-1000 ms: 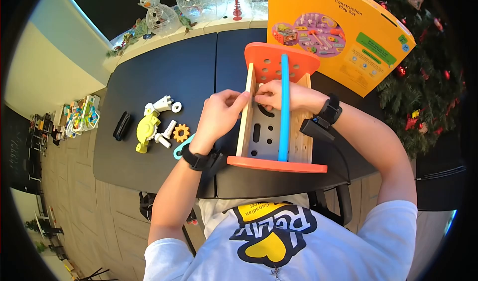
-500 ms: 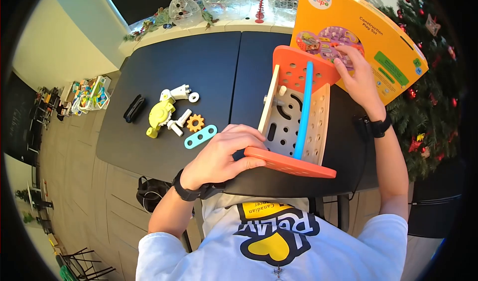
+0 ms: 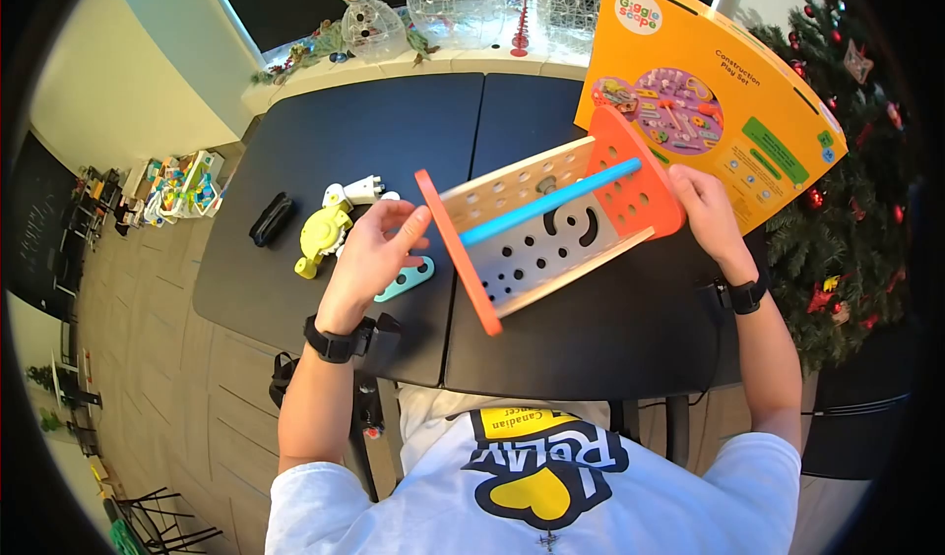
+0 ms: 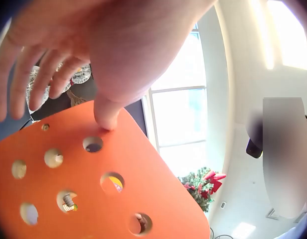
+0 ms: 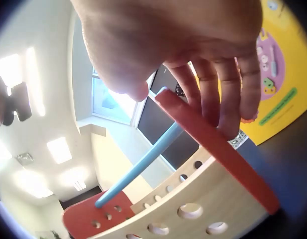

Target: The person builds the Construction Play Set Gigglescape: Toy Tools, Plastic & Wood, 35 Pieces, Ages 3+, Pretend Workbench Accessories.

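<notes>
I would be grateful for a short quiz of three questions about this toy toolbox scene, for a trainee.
1. What colour is the handle rod of the toy toolbox?
2. True or false: the Giggle Scape box is printed "Kitchen Play Set".
3. Which lies nearer the left hand: A) the Giggle Scape box, or B) the turquoise strip with holes?

Key: 1. Blue. 2. False; it reads "Construction Play Set". 3. B.
</notes>
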A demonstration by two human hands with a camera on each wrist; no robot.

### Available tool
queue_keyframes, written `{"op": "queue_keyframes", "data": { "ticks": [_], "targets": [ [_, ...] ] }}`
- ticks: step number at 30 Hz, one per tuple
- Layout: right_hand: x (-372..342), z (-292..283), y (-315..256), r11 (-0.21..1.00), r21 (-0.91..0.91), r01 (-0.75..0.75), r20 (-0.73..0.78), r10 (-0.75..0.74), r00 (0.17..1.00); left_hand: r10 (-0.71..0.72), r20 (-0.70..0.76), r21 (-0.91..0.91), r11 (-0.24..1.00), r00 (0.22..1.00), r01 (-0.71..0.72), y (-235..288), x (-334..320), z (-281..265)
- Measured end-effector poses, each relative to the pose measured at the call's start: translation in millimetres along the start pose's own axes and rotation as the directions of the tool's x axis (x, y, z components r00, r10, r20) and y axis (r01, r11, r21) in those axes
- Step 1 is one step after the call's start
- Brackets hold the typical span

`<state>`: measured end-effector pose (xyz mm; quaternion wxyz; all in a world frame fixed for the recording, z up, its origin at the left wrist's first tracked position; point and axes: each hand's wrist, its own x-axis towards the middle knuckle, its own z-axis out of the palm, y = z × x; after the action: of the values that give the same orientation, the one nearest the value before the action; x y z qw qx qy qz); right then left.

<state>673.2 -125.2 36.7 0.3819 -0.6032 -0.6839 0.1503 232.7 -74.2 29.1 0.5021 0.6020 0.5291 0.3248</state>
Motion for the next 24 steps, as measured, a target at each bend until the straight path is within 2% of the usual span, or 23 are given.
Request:
{"op": "queue_keyframes", "data": {
  "ticks": [1,3,4,5,6,9,12,13,15,17,18,19,20,21,24],
  "targets": [
    [0,-1,-6,0.974,0.133,-0.183,0.081,0.173,0.982,-0.09,0.01,-0.061,0.994,0.996,0.09,0,2,1],
    [1,1,-27,0.776,0.336,-0.534,0.295,0.452,0.842,-0.164,0.105,-0.057,0.984,0.981,0.171,4,6,3],
    [3,6,-32,0.766,0.304,-0.566,0.352,0.462,0.814,-0.198,0.152,-0.05,0.977,0.968,0.208,7,8,4],
    [7,9,-36,0.756,0.271,-0.595,0.404,0.472,0.784,-0.195,0.126,0.017,0.981,0.973,0.195,10,9,8],
    [9,9,-38,0.746,0.237,-0.622,0.452,0.481,0.751,-0.201,0.136,0.001,0.979,0.97,0.203,11,11,8],
    [11,21,-21,0.741,0.389,-0.547,0.49,0.336,0.804,-0.193,0.153,-0.028,0.98,0.969,0.199,13,21,7],
    [18,17,-3,0.67,0.446,-0.593,0.572,0.296,0.765,-0.124,0.11,-0.056,0.99,0.986,0.131,30,16,14],
    [18,17,-3,0.648,0.477,-0.594,0.583,0.272,0.765,-0.137,0.119,-0.096,0.984,0.983,0.149,34,14,13],
    [10,16,-2,0.6,0.53,-0.599,0.604,0.228,0.763,-0.088,0.094,-0.116,0.988,0.992,0.099,25,22,10],
    [1,16,-11,0.583,0.591,-0.558,0.538,0.231,0.81,-0.038,0.078,-0.196,0.979,0.996,0.053,17,27,6],
    [-4,17,-15,0.573,0.619,-0.537,0.505,0.232,0.831,0.054,0.083,-0.261,0.965,0.995,-0.03,11,29,4],
    [-7,22,-11,0.62,0.655,-0.433,0.439,0.154,0.885,0.146,0.081,-0.323,0.939,0.986,-0.113,6,31,4],
    [-9,25,-10,0.59,0.692,-0.415,0.416,0.143,0.898,0.237,0.073,-0.385,0.903,0.969,-0.191,3,33,2],
    [-12,26,-9,0.559,0.727,-0.398,0.395,0.134,0.909,0.277,0.114,-0.441,0.875,0.954,-0.201,2,36,-2],
    [-14,29,-12,0.488,0.799,-0.351,0.327,0.136,0.935,0.365,0.072,-0.462,0.837,0.928,-0.293,14,31,0]
  ]
}}
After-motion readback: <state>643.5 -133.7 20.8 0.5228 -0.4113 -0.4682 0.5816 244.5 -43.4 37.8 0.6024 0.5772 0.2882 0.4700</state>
